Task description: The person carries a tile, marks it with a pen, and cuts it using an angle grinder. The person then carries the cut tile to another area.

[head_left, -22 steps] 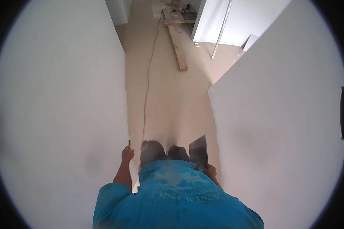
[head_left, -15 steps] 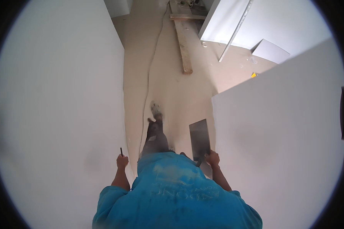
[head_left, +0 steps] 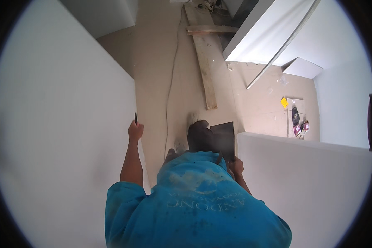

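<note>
My left hand (head_left: pixel 136 131) is closed around a short dark pen-like stick (head_left: pixel 136 118), which points up and away from me beside the white wall on the left. On the other side, my right hand (head_left: pixel 237 166) grips the lower right edge of a dark, flat rectangular panel (head_left: pixel 225 138). The panel's exact kind does not show. My blue shirt hides its lower part and some of the right forearm. It hangs beside my leg, close to the end of the right-hand wall.
A long wooden plank (head_left: pixel 204 70) lies ahead, crossed by a shorter board (head_left: pixel 211 29). A cable (head_left: pixel 172 74) runs along the floor. White walls (head_left: pixel 70 115) flank me. To the right are a leaning strip (head_left: pixel 283 47), a white sheet (head_left: pixel 304 68) and small boxes (head_left: pixel 296 130).
I have walked forward, and the planks and the opening on the right are nearer. My left hand has swung forward with the stick; my right hand still holds the panel.
</note>
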`<action>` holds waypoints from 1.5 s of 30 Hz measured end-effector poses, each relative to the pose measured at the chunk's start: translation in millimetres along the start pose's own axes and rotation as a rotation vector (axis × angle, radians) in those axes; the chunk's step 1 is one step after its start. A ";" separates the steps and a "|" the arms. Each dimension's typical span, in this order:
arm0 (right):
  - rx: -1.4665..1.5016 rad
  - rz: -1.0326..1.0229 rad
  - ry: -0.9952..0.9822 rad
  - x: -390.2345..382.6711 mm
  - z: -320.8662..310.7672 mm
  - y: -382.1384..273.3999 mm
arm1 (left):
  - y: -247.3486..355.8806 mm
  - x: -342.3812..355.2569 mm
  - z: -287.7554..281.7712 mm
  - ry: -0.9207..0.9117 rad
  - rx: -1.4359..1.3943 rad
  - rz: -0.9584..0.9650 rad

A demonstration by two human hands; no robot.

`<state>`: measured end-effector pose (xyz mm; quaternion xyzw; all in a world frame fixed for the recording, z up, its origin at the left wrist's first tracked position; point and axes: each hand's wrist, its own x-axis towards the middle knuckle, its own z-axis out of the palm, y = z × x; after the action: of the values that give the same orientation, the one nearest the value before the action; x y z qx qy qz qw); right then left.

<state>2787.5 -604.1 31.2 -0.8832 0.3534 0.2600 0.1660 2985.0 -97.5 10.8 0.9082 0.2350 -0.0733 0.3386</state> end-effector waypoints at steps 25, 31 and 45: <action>0.002 0.093 0.002 441.4 -242.6 -593.7 | 209.4 619.9 18.6 -0.323 -0.108 -0.506; 0.139 0.278 0.098 452.2 -245.9 -668.0 | 304.0 868.3 -7.3 -0.379 0.017 -0.312; 0.220 0.399 -0.015 567.1 -212.8 -798.2 | 489.8 1118.5 81.9 -0.388 -0.201 -0.026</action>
<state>3776.2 -455.7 -36.1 -0.7704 0.5459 0.2543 0.2094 4203.5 -52.2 -94.1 0.8357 0.1831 -0.2274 0.4652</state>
